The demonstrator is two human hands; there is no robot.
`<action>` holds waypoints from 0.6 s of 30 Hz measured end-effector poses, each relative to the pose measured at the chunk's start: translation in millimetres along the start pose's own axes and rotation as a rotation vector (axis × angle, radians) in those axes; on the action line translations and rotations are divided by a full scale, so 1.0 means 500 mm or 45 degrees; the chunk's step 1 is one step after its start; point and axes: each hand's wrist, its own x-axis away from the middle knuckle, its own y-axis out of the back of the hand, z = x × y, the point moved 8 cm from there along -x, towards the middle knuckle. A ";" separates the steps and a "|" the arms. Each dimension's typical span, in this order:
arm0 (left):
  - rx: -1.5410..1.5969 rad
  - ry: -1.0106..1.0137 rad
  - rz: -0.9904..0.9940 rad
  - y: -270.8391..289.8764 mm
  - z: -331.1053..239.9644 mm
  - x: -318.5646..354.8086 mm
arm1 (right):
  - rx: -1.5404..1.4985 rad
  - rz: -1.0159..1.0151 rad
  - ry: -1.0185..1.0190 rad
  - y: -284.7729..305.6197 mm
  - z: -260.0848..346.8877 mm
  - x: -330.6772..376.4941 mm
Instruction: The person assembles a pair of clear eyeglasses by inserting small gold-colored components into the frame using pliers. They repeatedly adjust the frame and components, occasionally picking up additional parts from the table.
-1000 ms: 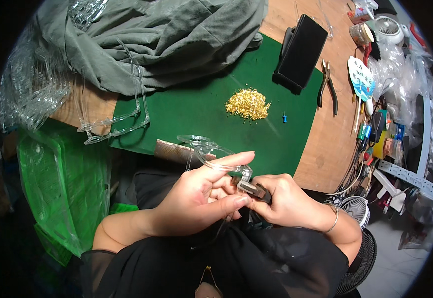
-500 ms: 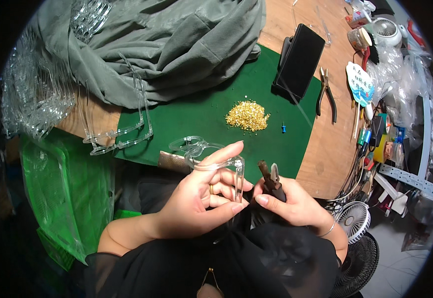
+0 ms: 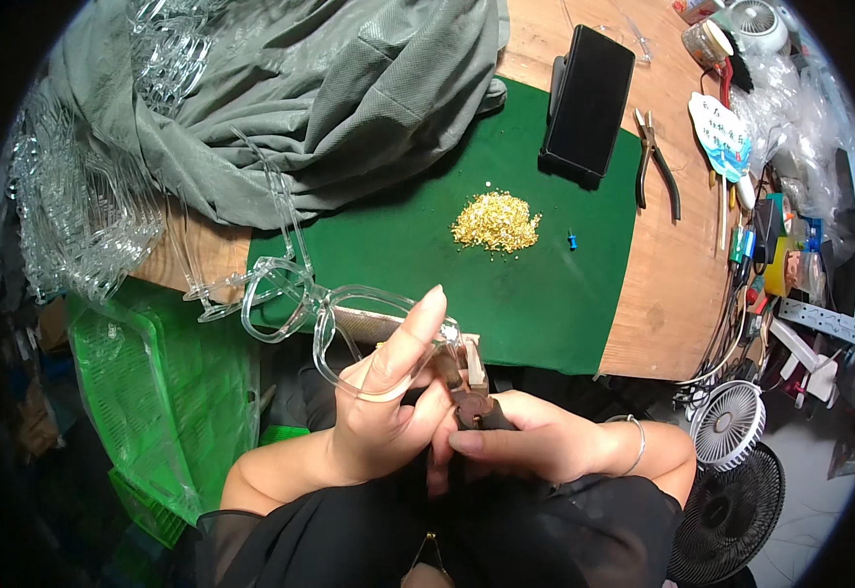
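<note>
My left hand (image 3: 380, 416) is closed around one side of a clear plastic eyeglass frame (image 3: 321, 295), its index finger stretched along the rim. The lens openings hang out to the left, over the near edge of the green mat (image 3: 569, 314). In my right hand (image 3: 540, 436) is a dark pair of pliers (image 3: 478, 410). Its jaws are up at the hinge end of the frame, beside my left fingers. Whether they grip the hinge, I cannot make out. Farther off on the mat lie a heap of small gold-coloured pieces (image 3: 496, 222) and a blue pin-like piece (image 3: 572, 240).
A black phone (image 3: 589, 103) leans on a stand at the mat's far right, with other pliers (image 3: 654, 167) beside it. Grey cloth (image 3: 300, 108) and stacked clear eyeglass frames (image 3: 79, 206) cover the left. A green crate (image 3: 163, 402) stands below; fans (image 3: 728, 425) are at right.
The pliers have moved left and up to the frame's hinge end, and my hands have come together. The eyeglass frame has swung out leftward. The whole view has shifted slightly.
</note>
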 end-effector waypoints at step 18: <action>-0.303 -0.241 -0.194 -0.001 0.007 0.004 | -0.112 -0.057 0.240 0.006 -0.005 -0.028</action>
